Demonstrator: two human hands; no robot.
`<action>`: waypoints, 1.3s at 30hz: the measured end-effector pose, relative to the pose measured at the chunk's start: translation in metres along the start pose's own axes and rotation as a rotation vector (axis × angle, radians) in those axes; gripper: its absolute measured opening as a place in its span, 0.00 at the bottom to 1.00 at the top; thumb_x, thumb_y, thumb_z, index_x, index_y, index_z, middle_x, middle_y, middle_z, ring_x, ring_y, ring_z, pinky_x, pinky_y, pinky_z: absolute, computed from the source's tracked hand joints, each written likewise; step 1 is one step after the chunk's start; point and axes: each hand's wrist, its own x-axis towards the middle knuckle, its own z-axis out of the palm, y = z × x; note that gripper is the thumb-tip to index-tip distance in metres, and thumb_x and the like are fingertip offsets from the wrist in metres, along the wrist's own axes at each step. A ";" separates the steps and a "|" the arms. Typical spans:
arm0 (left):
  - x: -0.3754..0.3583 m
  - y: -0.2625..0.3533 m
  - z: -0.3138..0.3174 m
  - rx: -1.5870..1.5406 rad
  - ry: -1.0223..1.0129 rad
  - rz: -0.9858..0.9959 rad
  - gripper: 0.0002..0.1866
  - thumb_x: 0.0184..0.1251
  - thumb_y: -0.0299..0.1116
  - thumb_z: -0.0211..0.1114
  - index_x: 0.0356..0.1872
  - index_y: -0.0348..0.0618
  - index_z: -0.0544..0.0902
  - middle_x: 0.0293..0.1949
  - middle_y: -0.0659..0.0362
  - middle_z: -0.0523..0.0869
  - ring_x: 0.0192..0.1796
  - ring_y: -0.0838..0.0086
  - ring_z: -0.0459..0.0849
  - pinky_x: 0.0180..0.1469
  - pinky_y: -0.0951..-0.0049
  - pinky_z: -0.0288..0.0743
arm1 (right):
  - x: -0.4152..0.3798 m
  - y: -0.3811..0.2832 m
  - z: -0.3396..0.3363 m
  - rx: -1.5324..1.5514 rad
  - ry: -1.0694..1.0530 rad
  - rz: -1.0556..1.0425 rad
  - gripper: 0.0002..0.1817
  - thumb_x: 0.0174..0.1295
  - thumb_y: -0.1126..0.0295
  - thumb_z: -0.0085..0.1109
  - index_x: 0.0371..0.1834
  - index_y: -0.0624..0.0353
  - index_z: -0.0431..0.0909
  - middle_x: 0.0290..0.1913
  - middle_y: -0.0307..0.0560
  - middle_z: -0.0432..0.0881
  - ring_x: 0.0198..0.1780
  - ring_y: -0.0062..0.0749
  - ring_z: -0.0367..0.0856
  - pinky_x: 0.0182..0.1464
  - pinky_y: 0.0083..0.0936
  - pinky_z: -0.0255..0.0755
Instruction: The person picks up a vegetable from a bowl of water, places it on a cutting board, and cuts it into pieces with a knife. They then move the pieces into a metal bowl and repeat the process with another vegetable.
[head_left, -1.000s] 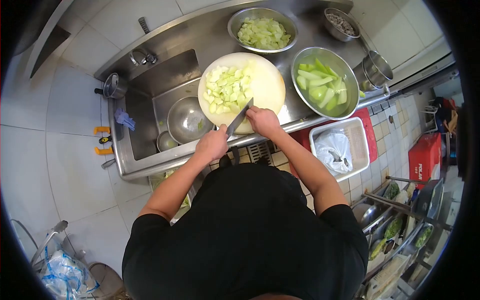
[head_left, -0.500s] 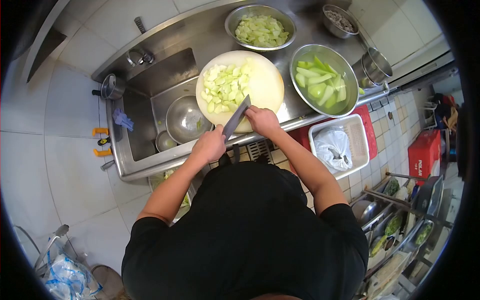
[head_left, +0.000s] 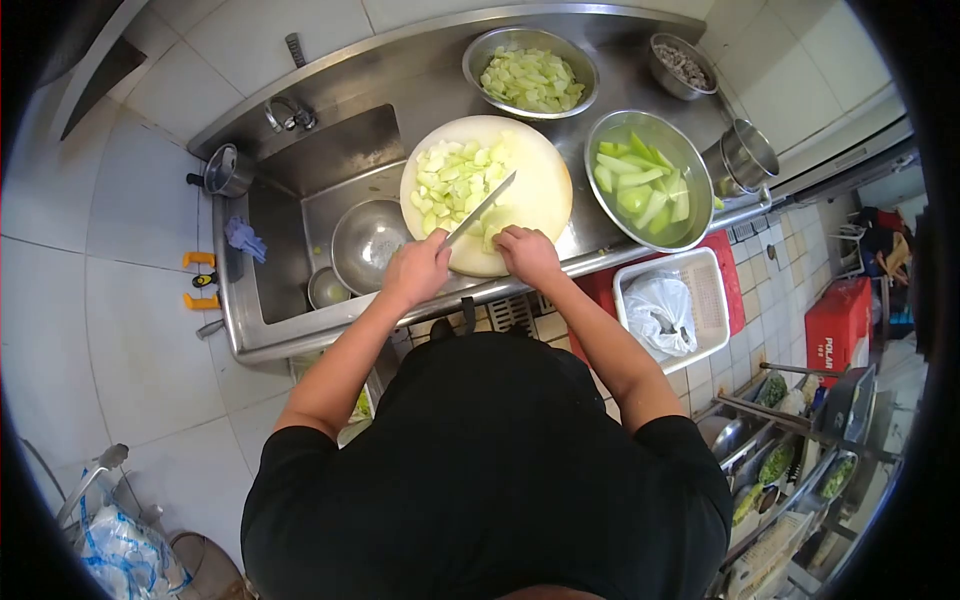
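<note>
My left hand (head_left: 418,270) is closed round the handle of a kitchen knife (head_left: 482,210). Its blade points up and to the right across a round, pale cutting board (head_left: 545,190). On the right of the blade, a pale green vegetable piece (head_left: 492,226) lies under the curled fingers of my right hand (head_left: 528,256). Many cut slices (head_left: 450,178) of the same pale green vegetable are heaped on the board's left half. How the right fingertips grip the piece is partly hidden.
A metal bowl of slices (head_left: 535,80) stands behind the board. To its right, a large bowl (head_left: 690,230) holds long green pieces in water. The sink (head_left: 275,250) at left contains a metal bowl (head_left: 370,245). A white basket (head_left: 712,290) with a plastic bag sits below the counter's edge.
The knife has turned from showing its broad dark side to a narrower, brighter view, its tip farther up and right. More of the vegetable piece shows beside it. The whole view has shifted slightly.
</note>
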 end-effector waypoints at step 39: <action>0.084 -0.099 -0.001 -0.154 0.074 0.194 0.15 0.74 0.38 0.61 0.54 0.42 0.84 0.38 0.43 0.90 0.41 0.48 0.91 0.45 0.50 0.83 | 0.085 -0.083 0.094 -0.095 0.259 0.913 0.77 0.44 0.34 0.78 0.86 0.62 0.36 0.82 0.84 0.33 0.83 0.81 0.31 0.82 0.67 0.32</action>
